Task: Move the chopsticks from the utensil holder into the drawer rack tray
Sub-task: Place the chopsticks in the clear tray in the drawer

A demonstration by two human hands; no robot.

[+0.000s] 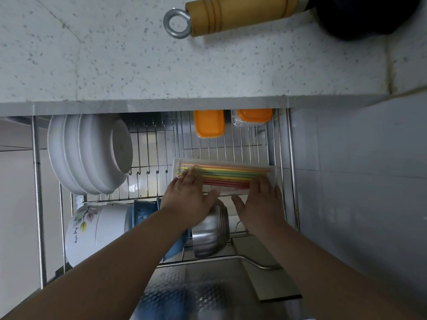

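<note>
Chopsticks (pixel 224 175) lying in tray (pixel 273 173) on drawer rack (pixel 231 146), left hand (pixel 188 199) and right hand (pixel 260 204) flat, fingers spread, apparently evening the bundle; next, withdrawing without nudging tray.

Rack: a wire drawer rack (pixel 242 146) is pulled out beneath the speckled countertop (pixel 115 54).
Left side: white bowls (pixel 90 153) are stood on edge in the slots.
Back: two orange-lidded containers (pixel 209 123) are set side by side.
Middle: a clear tray (pixel 273 173) holding coloured chopsticks (pixel 224 175) is laid on the wires.
Front: a leaf-patterned bowl (pixel 92 229), blue bowls (pixel 143 213) and a steel bowl (pixel 212 229) are kept on edge.
Countertop: a wooden handle (pixel 240 12) with a metal ring is laid on it.
</note>
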